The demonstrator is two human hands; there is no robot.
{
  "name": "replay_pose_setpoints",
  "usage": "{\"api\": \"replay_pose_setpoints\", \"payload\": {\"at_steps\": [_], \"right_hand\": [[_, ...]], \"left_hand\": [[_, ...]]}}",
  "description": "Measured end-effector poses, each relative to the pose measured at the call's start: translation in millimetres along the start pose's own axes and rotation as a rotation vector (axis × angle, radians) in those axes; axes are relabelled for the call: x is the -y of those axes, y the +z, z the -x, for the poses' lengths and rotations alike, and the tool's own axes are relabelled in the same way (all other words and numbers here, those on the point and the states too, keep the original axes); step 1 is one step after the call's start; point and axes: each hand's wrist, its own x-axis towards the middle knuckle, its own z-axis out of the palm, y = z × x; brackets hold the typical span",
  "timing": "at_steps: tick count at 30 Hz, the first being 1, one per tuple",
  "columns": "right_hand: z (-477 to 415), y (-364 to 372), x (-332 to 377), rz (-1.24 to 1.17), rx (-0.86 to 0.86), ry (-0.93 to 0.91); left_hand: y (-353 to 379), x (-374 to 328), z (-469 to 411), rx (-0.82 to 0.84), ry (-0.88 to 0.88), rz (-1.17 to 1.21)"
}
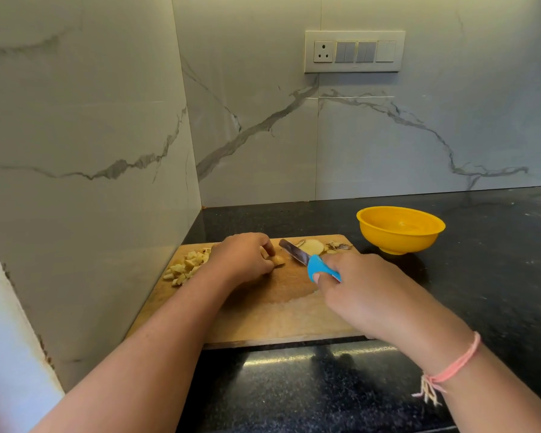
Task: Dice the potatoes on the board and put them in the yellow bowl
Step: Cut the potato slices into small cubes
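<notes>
A wooden cutting board (263, 314) lies on the black counter. My left hand (242, 256) pinches a small potato piece (278, 260) against the board. My right hand (356, 282) grips a knife by its blue handle (320, 268); the blade (292, 250) points up-left, just right of that piece. A heap of diced potato (186, 266) sits at the board's far left. A round potato slice (312, 246) and some peel scraps (338, 246) lie at the board's far edge. The yellow bowl (400, 229) stands beyond the board's right corner; its visible inside looks empty.
Marble walls close in on the left and behind, meeting in a corner near the board. A socket and switch panel (355, 51) is on the back wall. Black counter (497, 260) stretches to the right of the bowl and in front of the board.
</notes>
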Motion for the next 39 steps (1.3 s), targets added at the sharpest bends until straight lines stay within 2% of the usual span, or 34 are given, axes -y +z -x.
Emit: {"api": "replay_pose_setpoints", "payload": {"at_steps": [10, 17, 34, 39], "right_hand": [[-11, 22, 0, -0.006, 0.050, 0.019], [-14, 23, 1, 0.023, 0.054, 0.045], [-12, 22, 6, 0.010, 0.074, 0.066], [-11, 23, 10, 0.018, 0.088, 0.079]], "left_hand": [[1, 1, -2, 0.004, 0.023, 0.053], [1, 4, -4, -0.028, -0.026, 0.080], [2, 3, -4, -0.025, 0.015, -0.018], [3, 3, -5, -0.016, -0.007, 0.038]]}}
